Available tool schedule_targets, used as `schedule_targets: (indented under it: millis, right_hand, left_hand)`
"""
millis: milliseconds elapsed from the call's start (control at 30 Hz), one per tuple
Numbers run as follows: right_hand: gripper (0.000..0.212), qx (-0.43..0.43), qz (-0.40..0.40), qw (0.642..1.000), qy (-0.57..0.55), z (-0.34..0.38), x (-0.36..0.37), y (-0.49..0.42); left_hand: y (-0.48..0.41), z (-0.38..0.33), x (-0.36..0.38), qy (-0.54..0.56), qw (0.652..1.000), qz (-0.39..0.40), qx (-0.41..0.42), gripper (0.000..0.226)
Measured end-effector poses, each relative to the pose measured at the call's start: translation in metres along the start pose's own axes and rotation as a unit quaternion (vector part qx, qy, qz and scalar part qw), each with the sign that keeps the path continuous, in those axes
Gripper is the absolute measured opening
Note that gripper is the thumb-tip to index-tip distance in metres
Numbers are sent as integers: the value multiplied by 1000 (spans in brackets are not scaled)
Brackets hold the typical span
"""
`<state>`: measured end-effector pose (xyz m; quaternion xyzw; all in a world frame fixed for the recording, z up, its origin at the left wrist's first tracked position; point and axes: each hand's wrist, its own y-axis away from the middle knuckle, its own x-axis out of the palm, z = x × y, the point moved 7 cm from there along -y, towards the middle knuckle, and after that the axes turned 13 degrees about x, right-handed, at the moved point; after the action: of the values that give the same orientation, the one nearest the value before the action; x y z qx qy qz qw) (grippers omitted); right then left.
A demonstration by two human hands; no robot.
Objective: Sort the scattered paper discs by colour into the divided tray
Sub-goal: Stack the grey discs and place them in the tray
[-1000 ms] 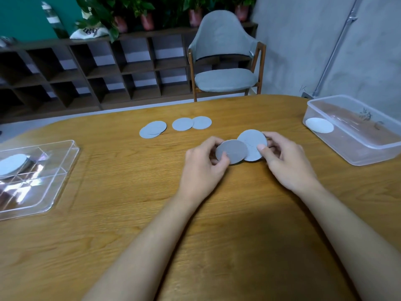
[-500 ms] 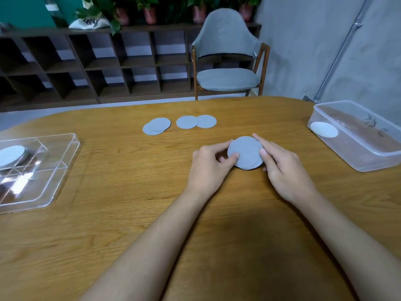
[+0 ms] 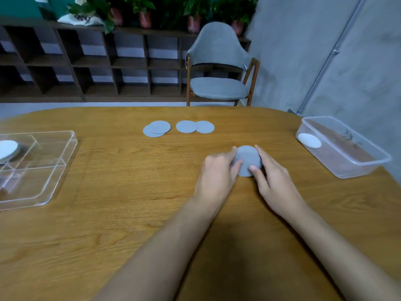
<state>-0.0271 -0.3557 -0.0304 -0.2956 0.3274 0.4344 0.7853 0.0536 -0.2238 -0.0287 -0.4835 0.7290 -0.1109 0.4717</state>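
Sorting looks barely begun: the left hand (image 3: pixel 217 170) and right hand (image 3: pixel 273 181) together pinch a small grey stack (image 3: pixel 247 159) mid-table (image 3: pixel 130 213), four loose grey discs (image 3: pixel 157 128) lie beyond, and the divided tray (image 3: pixel 54 170) shows one white disc (image 3: pixel 7 147).

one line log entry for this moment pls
left hand: pinches grey disc | right hand: pinches same disc | divided tray: far left | loose discs: four beyond hands

Wooden table (image 3: pixel 108 224), grey discs (image 3: pixel 157 128), tray (image 3: pixel 43 181) (clear), tub (image 3: pixel 358 168)
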Motion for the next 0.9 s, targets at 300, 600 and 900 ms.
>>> schedule_targets:
  millis: [300,600,900]
  right_hand:
    - [20,10,28,997,-66,11,12,-35]
    - [19,44,8,987,-156,0,22,-70]
    - [26,72,22,976,-204,-11,25,-78]
  left_hand:
    - [-3,34,-29,18,997,-26,-76,30]
    - [-17,88,-50,-102,993,1,-51,31]
    - [-48,126,-34,-147,979,99,-105,58]
